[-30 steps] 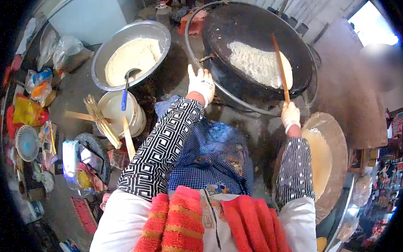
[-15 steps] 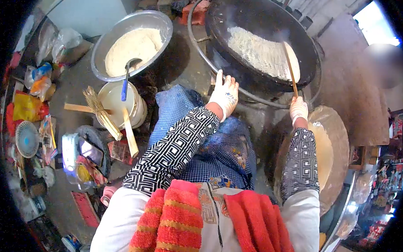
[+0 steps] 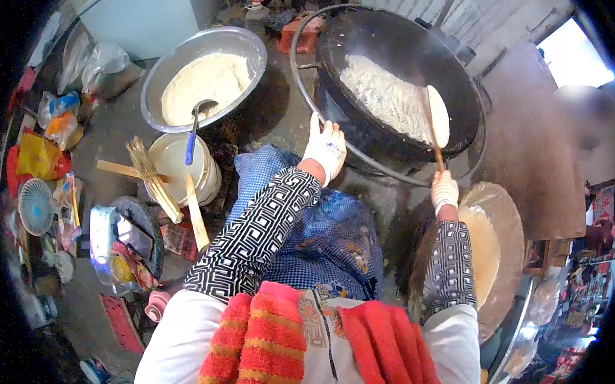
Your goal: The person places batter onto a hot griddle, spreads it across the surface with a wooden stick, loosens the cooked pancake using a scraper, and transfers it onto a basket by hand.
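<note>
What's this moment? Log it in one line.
right hand: holding wooden stick | left hand: near metal ring, contact unclear | wooden stick: across batter on griddle | ladle: in bowl

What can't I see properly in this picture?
In the head view:
Right hand: palm hidden by its own back and fingers, closed on the wooden stick.
Left hand: overlaps the metal ring, so I can't tell if they touch.
Red towel: ends cut off by the bottom edge.
Round patch, upper right: blurred.
Small things, far right: too tiny.
</note>
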{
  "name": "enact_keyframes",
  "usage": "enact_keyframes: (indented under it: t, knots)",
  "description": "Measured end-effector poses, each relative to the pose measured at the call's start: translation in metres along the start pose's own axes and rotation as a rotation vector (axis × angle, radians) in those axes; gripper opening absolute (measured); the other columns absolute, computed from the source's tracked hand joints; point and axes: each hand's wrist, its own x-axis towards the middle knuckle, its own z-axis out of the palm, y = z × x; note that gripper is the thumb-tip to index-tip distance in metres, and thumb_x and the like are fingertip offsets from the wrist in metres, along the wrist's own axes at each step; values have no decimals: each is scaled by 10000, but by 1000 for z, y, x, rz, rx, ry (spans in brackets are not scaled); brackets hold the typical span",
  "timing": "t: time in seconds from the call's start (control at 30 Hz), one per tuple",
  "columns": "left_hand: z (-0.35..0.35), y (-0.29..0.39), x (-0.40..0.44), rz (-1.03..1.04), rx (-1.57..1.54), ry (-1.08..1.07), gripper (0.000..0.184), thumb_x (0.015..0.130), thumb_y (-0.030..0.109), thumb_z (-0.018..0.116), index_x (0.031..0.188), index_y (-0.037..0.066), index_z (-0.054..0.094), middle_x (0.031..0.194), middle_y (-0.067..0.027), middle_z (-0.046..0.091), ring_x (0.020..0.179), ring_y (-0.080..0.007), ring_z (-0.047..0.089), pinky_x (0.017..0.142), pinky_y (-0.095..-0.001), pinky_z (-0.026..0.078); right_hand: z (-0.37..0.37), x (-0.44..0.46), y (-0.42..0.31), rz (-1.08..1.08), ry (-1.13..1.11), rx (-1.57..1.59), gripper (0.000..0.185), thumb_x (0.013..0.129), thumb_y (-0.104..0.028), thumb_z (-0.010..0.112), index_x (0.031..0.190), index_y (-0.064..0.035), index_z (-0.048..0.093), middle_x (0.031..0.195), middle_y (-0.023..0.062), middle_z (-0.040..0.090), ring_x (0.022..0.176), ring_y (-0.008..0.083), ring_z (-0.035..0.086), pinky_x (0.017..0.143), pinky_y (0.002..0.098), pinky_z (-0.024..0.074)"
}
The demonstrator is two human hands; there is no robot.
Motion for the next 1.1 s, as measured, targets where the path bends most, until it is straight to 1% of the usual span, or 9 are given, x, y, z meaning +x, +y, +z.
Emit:
enact_keyframes:
  t: [0.17, 0.27, 0.33, 0.5, 0.63, 0.9, 0.97, 1.03, 1.1]
  knots:
    - [-6, -5, -6, -39, -33, 53, 455, 945, 227, 452, 1343, 22, 536, 1423, -159, 517, 1349, -313, 458, 1130, -716, 73, -11, 12, 10, 15, 27, 101, 266, 998, -305, 482, 999, -51, 559, 836, 270, 667, 785, 458, 646, 690, 541, 503]
    - [-6, -7, -4, -106, -124, 6, 468, 990, 118, 332, 1429, 16, 458, 1523, -139, 417, 1413, -293, 375, 1163, -677, 55, 33, -8, 24, -165, 95, 257, 276, 1006, -309, 473, 930, -55, 548, 802, 249, 651, 697, 455, 627, 635, 533, 508]
    - [-18, -21, -7, -131, -87, -50, 487, 998, 103, 316, 1472, 22, 394, 1563, -133, 359, 1449, -284, 316, 1166, -670, 57, 6, -22, 21, -38, 33, 31, 277, 1005, -319, 484, 942, -56, 543, 781, 248, 654, 697, 445, 636, 620, 524, 510]
    - [-32, -8, -6, -103, -70, -7, 671, 819, 308, 675, 1392, 17, 482, 1497, -153, 436, 1416, -295, 361, 1140, -696, 103, -9, -9, 17, -73, 155, 57, 273, 997, -329, 498, 949, -63, 537, 739, 253, 654, 701, 452, 647, 602, 541, 496]
    - [-36, 43, -17, 143, -186, 26, 572, 864, 287, 581, 1349, -7, 515, 1438, -163, 482, 1371, -298, 406, 1141, -689, 124, 0, 11, 12, 64, 8, 92, 302, 1001, -342, 480, 991, -52, 561, 816, 269, 665, 804, 457, 651, 698, 518, 515]
    - [16, 25, -16, 142, -15, 244, 528, 894, 230, 501, 1350, -37, 514, 1388, -187, 544, 1327, -323, 482, 1146, -689, 118, 12, -5, 7, -102, 41, 40, 298, 999, -343, 480, 971, -58, 564, 779, 276, 657, 759, 456, 657, 702, 557, 520]
    - [17, 23, -13, 129, 0, 249, 509, 945, 274, 475, 1348, -33, 520, 1386, -187, 543, 1311, -321, 493, 1146, -684, 115, 15, 13, 33, 33, 65, 31, 315, 1000, -339, 473, 980, -39, 565, 791, 272, 663, 766, 459, 659, 707, 561, 522]
    - [1, 12, -10, 113, -122, 145, 443, 956, 116, 386, 1346, -62, 500, 1427, -199, 510, 1350, -328, 450, 1156, -675, 124, -24, 11, 4, 68, -8, 138, 354, 1004, -338, 449, 985, -5, 568, 820, 268, 673, 809, 452, 662, 760, 555, 517]
    - [-3, 6, -6, 109, -198, 254, 448, 897, 207, 503, 1239, -72, 581, 1336, -207, 579, 1267, -339, 517, 1148, -676, 126, -38, 6, -17, 43, -60, 168, 340, 1002, -338, 439, 1018, -29, 579, 823, 270, 673, 829, 459, 657, 792, 555, 507]
